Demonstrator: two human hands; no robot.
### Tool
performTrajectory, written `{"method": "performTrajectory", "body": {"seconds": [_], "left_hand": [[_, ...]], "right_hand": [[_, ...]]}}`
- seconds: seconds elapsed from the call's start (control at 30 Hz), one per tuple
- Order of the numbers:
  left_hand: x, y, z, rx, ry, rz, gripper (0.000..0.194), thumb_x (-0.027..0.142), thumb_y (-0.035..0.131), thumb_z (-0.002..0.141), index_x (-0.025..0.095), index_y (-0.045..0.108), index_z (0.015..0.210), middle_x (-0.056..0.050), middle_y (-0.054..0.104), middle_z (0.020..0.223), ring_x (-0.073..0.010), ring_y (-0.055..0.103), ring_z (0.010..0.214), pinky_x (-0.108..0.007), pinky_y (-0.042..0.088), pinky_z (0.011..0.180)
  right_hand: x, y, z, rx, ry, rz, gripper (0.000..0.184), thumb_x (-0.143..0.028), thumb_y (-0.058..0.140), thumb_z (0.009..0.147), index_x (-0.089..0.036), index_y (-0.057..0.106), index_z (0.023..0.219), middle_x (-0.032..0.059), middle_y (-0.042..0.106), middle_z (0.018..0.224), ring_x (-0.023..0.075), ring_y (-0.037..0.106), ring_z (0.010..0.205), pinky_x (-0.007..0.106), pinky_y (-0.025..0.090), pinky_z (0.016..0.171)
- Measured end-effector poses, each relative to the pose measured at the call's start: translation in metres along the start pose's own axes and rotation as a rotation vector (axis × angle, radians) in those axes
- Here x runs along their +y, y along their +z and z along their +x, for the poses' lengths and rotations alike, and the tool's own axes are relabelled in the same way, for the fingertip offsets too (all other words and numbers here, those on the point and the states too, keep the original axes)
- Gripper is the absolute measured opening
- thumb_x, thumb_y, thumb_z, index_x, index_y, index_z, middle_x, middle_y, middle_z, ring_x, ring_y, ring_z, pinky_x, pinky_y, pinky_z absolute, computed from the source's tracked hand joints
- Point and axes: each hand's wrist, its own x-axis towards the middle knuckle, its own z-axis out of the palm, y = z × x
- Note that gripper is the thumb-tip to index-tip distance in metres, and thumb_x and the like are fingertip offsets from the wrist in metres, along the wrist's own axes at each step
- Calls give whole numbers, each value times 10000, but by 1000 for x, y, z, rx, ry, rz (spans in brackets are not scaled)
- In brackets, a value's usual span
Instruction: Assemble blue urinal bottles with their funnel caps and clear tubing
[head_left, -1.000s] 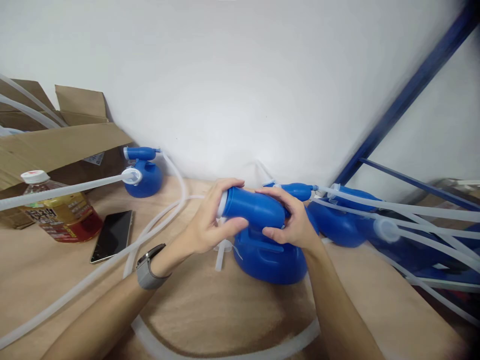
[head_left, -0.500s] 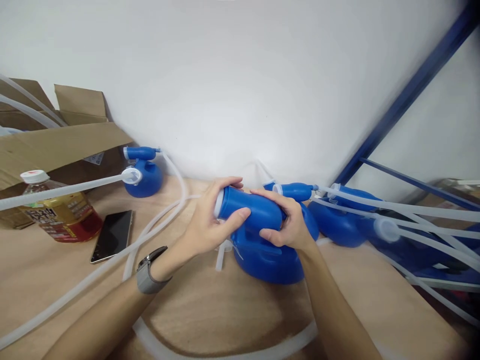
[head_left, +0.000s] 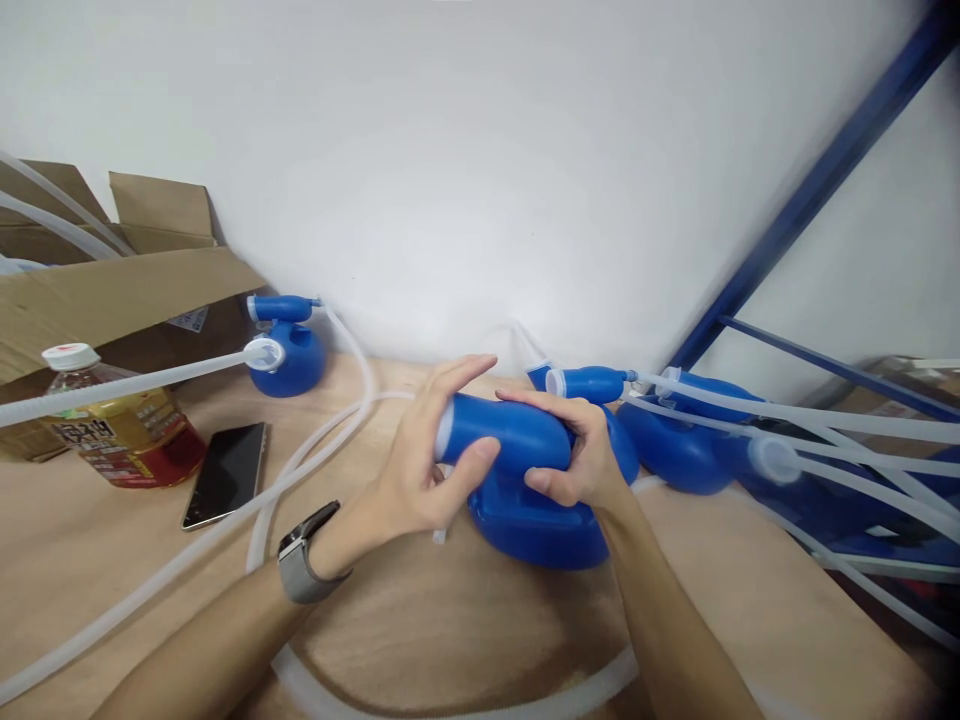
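Observation:
Both my hands are around a blue plastic urinal funnel (head_left: 517,432), a rounded cylinder lying sideways with a white ring (head_left: 444,432) at its left end. My left hand (head_left: 424,460) cups that ringed end, palm against the ring, thumb on the near side and fingers extended over the far side. The rounded right end sits in my right hand (head_left: 585,450), its thumb in front and fingers over the top. Directly below is a blue urinal bottle (head_left: 540,535) on the table; whether it is joined to the funnel is hard to tell. A white tube end (head_left: 439,536) shows under my left hand.
More blue urinals with white hoses stand at left (head_left: 289,360) and right (head_left: 679,450). A drink bottle (head_left: 135,430), a phone (head_left: 226,475) and a cardboard box (head_left: 127,300) are at left. A loose hose (head_left: 450,712) curves along the front; a blue metal frame (head_left: 817,190) rises right.
My left hand's fingers have lifted and straightened, and its palm has shifted over the ringed end. The funnel has tilted and moved slightly right and down. My right hand keeps hold.

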Motion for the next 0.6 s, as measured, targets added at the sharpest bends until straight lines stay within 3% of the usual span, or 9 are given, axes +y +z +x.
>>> {"method": "performTrajectory", "body": {"seconds": [0.07, 0.17, 0.33, 0.4, 0.5, 0.53, 0.6], "left_hand": [[-2, -5, 4, -23, 0, 1, 560, 332, 601, 994, 253, 458, 1530, -127, 555, 1515, -314, 530, 1401, -482, 419, 1187], [-6, -22, 18, -97, -98, 49, 422, 394, 572, 1012, 215, 585, 1394, -108, 697, 1295, -273, 668, 1183, -396, 510, 1047], [-30, -77, 40, -224, -371, 413, 390, 546, 561, 956, 204, 732, 1032, -54, 776, 984, -266, 709, 917, -349, 526, 863], [-50, -98, 37, -393, -549, 546, 408, 574, 541, 921, 210, 724, 906, -51, 768, 881, -260, 699, 814, -343, 530, 780], [-87, -109, 22, -841, -896, 614, 441, 609, 641, 782, 183, 721, 863, -87, 745, 745, -248, 666, 594, -331, 518, 589], [-99, -107, 16, -916, -954, 606, 460, 620, 677, 735, 170, 718, 818, -97, 730, 691, -243, 640, 519, -334, 505, 537], [-119, -94, 5, -961, -986, 580, 518, 663, 679, 717, 159, 722, 831, -114, 738, 703, -245, 633, 495, -341, 509, 516]], "right_hand": [[-3, 4, 2, 2, 68, 39, 713, -713, 793, 719, -241, 768, 1253, 97, 759, 1321, 402, 682, 1259, 526, 518, 1116], [-9, 12, 4, -48, 179, 49, 729, -753, 696, 827, -236, 717, 1340, 96, 717, 1393, 382, 628, 1337, 519, 481, 1157], [-5, 2, -1, -226, 337, -182, 702, -640, 508, 1018, -284, 420, 1616, 104, 597, 1532, 312, 591, 1378, 529, 461, 1167], [5, -8, -4, -314, 393, -254, 714, -651, 530, 1004, -285, 433, 1609, 100, 565, 1569, 314, 533, 1443, 537, 405, 1216], [21, -14, -10, -495, 507, -345, 783, -656, 729, 867, -261, 564, 1523, 114, 589, 1551, 362, 541, 1438, 530, 421, 1211], [26, -13, -12, -532, 531, -369, 764, -653, 760, 838, -259, 615, 1477, 119, 620, 1519, 378, 572, 1406, 532, 449, 1187], [31, -8, -16, -543, 555, -418, 671, -664, 749, 843, -274, 690, 1386, 117, 672, 1457, 402, 609, 1359, 552, 477, 1150]]}}
